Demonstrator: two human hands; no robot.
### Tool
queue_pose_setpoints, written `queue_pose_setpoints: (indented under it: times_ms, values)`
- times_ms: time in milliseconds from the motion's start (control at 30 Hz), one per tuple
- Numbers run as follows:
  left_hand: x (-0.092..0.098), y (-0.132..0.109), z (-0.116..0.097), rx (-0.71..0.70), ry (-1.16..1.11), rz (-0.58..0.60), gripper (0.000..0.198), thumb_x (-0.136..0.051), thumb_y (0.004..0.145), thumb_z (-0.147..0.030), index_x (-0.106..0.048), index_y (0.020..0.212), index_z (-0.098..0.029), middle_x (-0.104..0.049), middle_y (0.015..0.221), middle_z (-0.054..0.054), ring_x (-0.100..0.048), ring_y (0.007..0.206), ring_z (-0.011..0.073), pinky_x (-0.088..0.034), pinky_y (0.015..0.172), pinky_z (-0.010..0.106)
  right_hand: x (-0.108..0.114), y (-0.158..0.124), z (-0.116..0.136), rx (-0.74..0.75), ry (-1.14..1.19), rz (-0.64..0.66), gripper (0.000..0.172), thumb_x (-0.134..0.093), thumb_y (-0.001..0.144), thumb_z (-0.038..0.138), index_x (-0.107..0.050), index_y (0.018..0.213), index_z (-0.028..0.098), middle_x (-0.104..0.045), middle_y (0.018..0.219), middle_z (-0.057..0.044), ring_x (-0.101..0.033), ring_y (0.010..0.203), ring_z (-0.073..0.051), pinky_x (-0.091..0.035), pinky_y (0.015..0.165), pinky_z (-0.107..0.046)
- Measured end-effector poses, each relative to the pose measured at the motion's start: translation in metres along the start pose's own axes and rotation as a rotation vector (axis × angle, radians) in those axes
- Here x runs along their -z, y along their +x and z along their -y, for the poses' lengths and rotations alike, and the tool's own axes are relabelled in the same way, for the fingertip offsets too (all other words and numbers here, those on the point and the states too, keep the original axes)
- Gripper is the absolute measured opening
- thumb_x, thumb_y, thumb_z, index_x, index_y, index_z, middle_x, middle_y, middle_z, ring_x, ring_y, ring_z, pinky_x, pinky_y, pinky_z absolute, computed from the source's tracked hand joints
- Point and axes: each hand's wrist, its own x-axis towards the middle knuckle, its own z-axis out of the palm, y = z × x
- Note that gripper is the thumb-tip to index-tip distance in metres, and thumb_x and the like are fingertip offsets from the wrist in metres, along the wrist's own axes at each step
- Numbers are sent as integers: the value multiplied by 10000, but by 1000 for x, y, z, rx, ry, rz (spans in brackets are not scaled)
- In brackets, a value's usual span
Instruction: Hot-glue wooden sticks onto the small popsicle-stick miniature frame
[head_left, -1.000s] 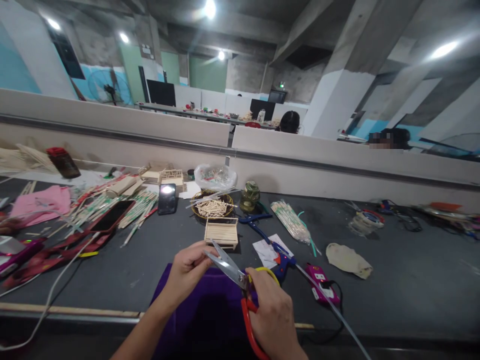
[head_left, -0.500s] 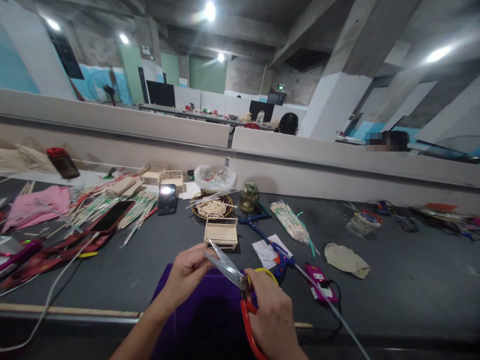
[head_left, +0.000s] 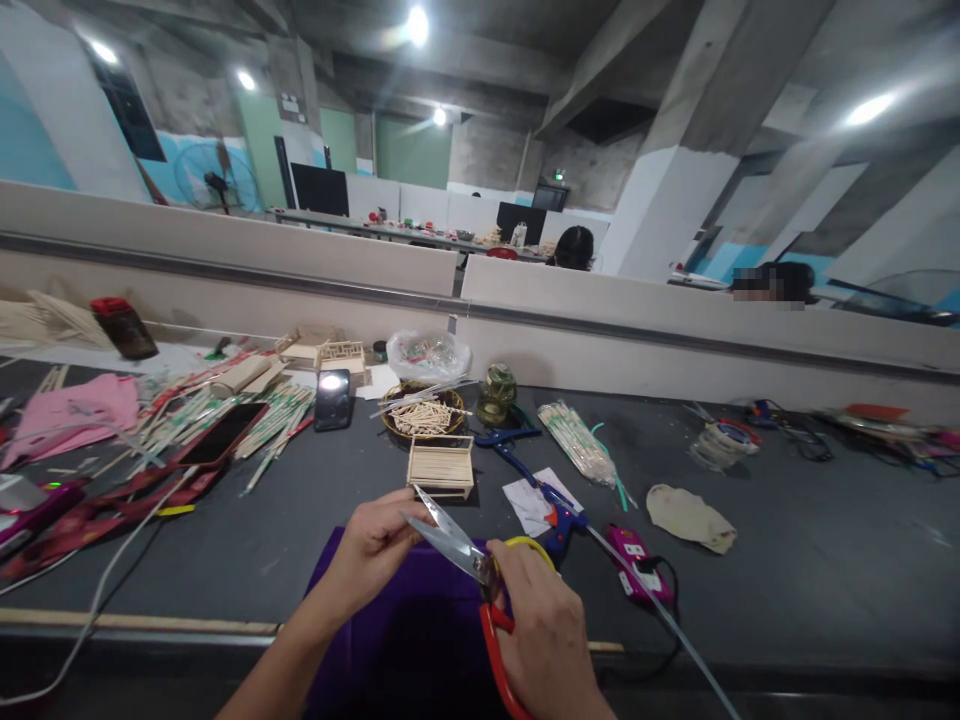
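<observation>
My right hand [head_left: 544, 625] is closed around the handles of a pair of scissors [head_left: 454, 545], one handle red and the other yellow. The blades stand apart and point up and left. Close to their tips, my left hand [head_left: 379, 540] pinches with thumb and fingers; what it holds, if anything, is too small to make out. Just beyond the blades sits a small model bench made of thin wooden sticks [head_left: 441, 465]. Behind it stands a basket of short wooden sticks [head_left: 424, 410]. Purple cloth [head_left: 397, 630] shows below my hands.
A blue glue gun [head_left: 559, 510] lies right of the scissors, near a pink power strip [head_left: 637, 565] and a beige cloth [head_left: 690, 518]. Bundled sticks [head_left: 577, 440] lie farther back. Phones, including a black one [head_left: 332, 400], and packaged sticks cover the left. A low partition [head_left: 637, 310] runs behind.
The scissor blades are slightly closer together. Both hands stay in nearly the same place, and the whole view has shifted a little.
</observation>
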Motion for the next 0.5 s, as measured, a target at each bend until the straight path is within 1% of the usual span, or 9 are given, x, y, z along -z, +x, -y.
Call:
queue_pose_setpoints:
  times_ms: [67,167,200,233,267,333,400,467,500]
  values:
    - [-2,-1,0,14,1,6,232,-516,893,-209,-700,756,-177,-552,600,7,-482,530,117,-383,533,217,-3,-1,-1,-6,-4,-13,547,-499,669,77,-531,1208,167,-614,928,-74,-580,843,-240,-432,727,-325]
    - [-5,-1,-2,82,31,17,234,-558,880,-254,-697,707,-178,-533,575,0,-469,539,121,-363,524,218,-11,-2,-1,-65,29,2,230,-490,739,99,-577,929,194,-597,763,-25,-580,705,-199,-390,619,-278]
    - [-6,-1,-2,112,41,19,236,-571,874,-276,-698,701,-180,-529,569,-2,-468,544,124,-361,524,220,-14,-3,-1,-94,55,13,149,-480,762,101,-554,840,205,-575,699,-5,-570,647,-180,-368,583,-263]
    - [-7,-1,-3,140,45,17,236,-583,869,-296,-699,698,-182,-533,570,-2,-472,551,127,-363,528,223,-16,-3,-1,-126,91,13,121,-468,789,108,-527,787,213,-552,650,12,-557,599,-162,-354,558,-253]
    - [-8,-1,-4,164,41,15,237,-587,866,-312,-699,702,-183,-544,581,0,-479,558,129,-370,536,227,-18,-3,-2,-160,134,0,118,-458,819,123,-513,774,216,-538,623,24,-550,568,-149,-351,545,-245]
    - [-9,-2,-5,200,12,4,239,-583,866,-326,-696,711,-184,-581,622,10,-504,582,134,-389,558,234,-19,-3,-4,-223,231,-45,112,-436,872,158,-526,838,215,-558,640,26,-565,568,-138,-379,556,-229]
    - [-9,-2,-5,232,-22,-18,232,-586,862,-326,-698,720,-181,-606,657,20,-522,598,139,-400,566,235,-16,-2,-6,-238,298,-101,158,-422,884,162,-545,974,204,-620,752,-6,-614,664,-150,-432,623,-225]
    - [-10,-2,-5,246,-44,-42,215,-599,853,-323,-705,733,-180,-612,669,24,-527,599,139,-398,558,231,-11,0,-7,-188,308,-129,286,-422,846,120,-534,1098,194,-653,904,-50,-638,813,-175,-464,721,-247]
    - [-11,-2,-5,246,-49,-51,207,-606,849,-321,-709,737,-180,-610,666,22,-527,595,138,-395,553,229,-9,1,-7,-159,295,-125,337,-427,820,100,-530,1127,192,-650,950,-61,-633,864,-188,-467,755,-263]
